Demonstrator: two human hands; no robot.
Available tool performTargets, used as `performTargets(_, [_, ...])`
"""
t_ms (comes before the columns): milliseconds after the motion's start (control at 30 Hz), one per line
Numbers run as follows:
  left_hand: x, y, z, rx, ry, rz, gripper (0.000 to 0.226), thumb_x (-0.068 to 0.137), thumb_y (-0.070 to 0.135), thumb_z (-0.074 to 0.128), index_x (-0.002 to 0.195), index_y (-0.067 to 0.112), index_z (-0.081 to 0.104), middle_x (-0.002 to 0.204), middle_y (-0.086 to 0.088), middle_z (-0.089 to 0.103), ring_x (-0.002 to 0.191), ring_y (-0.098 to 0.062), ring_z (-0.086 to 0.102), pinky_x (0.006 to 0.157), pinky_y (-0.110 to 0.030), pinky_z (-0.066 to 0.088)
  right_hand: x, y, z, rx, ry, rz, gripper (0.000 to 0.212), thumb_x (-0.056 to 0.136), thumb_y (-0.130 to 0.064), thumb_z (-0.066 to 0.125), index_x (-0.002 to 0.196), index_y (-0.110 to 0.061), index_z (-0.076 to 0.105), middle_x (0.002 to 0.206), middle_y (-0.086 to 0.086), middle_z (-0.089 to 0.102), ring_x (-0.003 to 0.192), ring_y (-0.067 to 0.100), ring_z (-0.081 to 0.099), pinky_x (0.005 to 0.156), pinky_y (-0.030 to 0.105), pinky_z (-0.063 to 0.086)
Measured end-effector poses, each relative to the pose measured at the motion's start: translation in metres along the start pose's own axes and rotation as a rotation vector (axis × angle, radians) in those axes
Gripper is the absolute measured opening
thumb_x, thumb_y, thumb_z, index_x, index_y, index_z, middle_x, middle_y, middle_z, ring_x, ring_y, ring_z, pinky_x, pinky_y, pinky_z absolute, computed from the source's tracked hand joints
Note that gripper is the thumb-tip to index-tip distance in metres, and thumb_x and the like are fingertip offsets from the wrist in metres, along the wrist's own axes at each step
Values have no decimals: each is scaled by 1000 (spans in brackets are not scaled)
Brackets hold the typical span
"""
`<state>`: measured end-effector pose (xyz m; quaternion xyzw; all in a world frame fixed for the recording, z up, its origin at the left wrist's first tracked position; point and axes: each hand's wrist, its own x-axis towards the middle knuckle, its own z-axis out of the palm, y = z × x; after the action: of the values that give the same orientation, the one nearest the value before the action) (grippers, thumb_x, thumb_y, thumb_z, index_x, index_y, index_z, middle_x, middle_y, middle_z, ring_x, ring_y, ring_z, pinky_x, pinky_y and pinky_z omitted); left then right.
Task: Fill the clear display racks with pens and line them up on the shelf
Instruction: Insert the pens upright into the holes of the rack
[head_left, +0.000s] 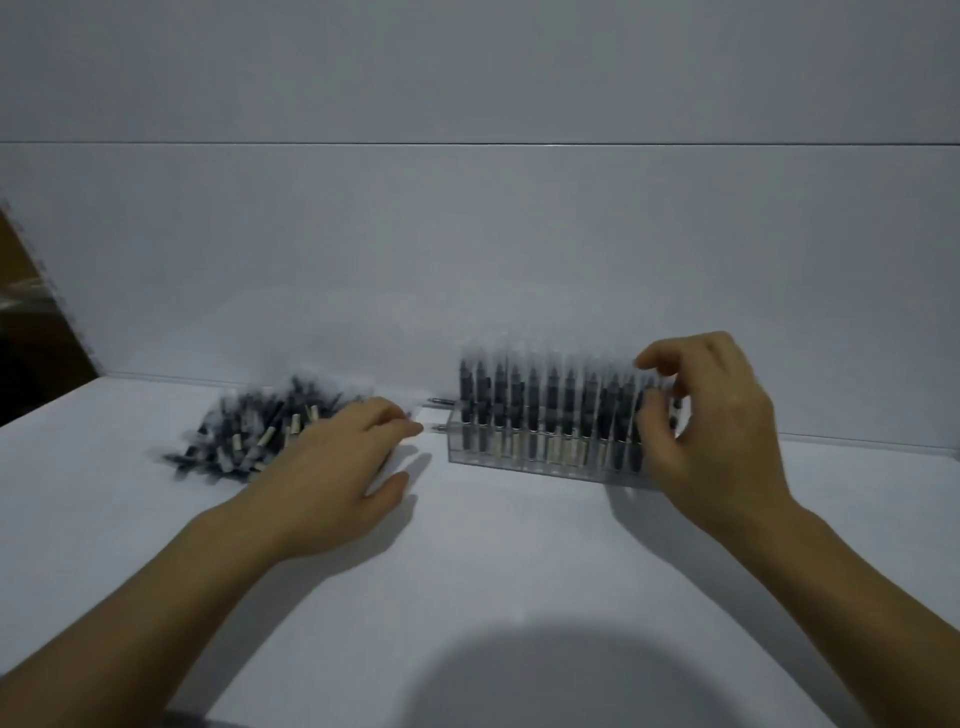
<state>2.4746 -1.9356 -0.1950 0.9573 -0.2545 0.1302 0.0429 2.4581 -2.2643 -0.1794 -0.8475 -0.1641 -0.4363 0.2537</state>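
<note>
Status: one clear rack (519, 460) stands right of centre on the white shelf (519, 561). Its visible slots hold standing pens (535, 405), upright in rows. The rack's right end is hidden behind the right hand, so it cannot be confirmed as full.

Remaining: a loose pile (249, 431) of pens lies left of centre, well apart from the rack. Two single pens (441, 401) lie flat just beside the rack's left end. No second rack is in view. By this evidence, filling is well advanced for this rack, but much stock is unplaced and lining up has not begun.

Hands: the left hand (332, 467) lies palm down between pile and rack, fingers stretched toward the nearer single pen. Blur hides whether the fingertips touch it. The right hand (711, 431) is at the rack's right end with fingers curled around the pen tops. It cannot be told whether it pinches a pen.

Surroundings: a plain back panel (467, 249) closes the shelf behind. A cardboard box (26, 312) sits at the left edge. A round shadow (545, 675) falls at bottom centre. The single pens obstruct sliding the rack leftward.
</note>
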Motion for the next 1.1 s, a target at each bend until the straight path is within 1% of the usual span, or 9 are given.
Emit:
performTargets(167, [-19,-31,2,36,-5,-213,62,92,54,42,144,23,47,138,4,46,125,-20,48,98,-43,48,10,-66,68,48,-502,-215,28,96,-10,57,123,-15,61,117,1,55,102,18,53,86,34,49])
performTargets(333, [-31,-50,5,15,27,-348,64,91,57,43,146,23,45,140,2,43,130,-23,43,103,-49,44,37,-106,146,-161,-728,-346,26,100,-9,50,125,-10,55,122,11,52,107,32,53,83,41,46])
performTargets(500, [-39,-66,13,-69,121,-440,53,96,50,49,144,28,44,143,4,41,135,-22,40,110,-51,37,72,-116,186,-597,-1039,-207,7,98,-16,62,93,-10,61,89,5,55,99,31,64,73,38,44])
performTargets(567, [-43,-64,22,-127,210,-465,48,97,46,48,141,28,46,143,4,42,135,-21,39,111,-52,36,81,-114,201,-623,-1145,-128,9,100,-11,57,106,-7,62,108,10,62,109,34,62,86,44,51])
performTargets(667, [-46,-60,32,-239,373,-455,35,95,36,45,127,27,56,129,8,48,123,-17,46,104,-53,41,90,-117,212,-613,-1228,-48,26,97,-8,59,123,-4,60,133,15,57,121,37,59,98,50,51])
performTargets(767, [-44,-58,32,-305,483,-438,26,94,27,45,116,27,58,116,13,50,112,-11,48,98,-47,44,90,-115,207,-690,-1262,-113,8,93,-7,60,95,-9,53,108,12,56,105,34,60,86,46,49])
performTargets(833, [-45,-58,32,-315,494,-416,24,93,26,43,112,28,58,113,15,49,108,-10,49,96,-46,45,88,-108,204,-719,-1222,-164,14,94,-5,58,84,-8,49,93,9,50,89,31,54,77,41,46])
performTargets(967, [-47,-66,37,-354,482,-409,22,94,25,41,107,28,57,109,17,48,105,-10,49,92,-46,47,84,-98,207,-715,-1167,-217,12,98,2,52,89,-5,55,73,7,42,84,31,57,71,37,47])
performTargets(1100, [-45,-65,36,-412,504,-410,22,94,25,39,104,30,57,107,18,48,104,-7,49,90,-46,48,81,-98,204,-777,-1143,-268,12,99,-1,50,94,-8,58,71,5,41,79,28,53,71,36,43])
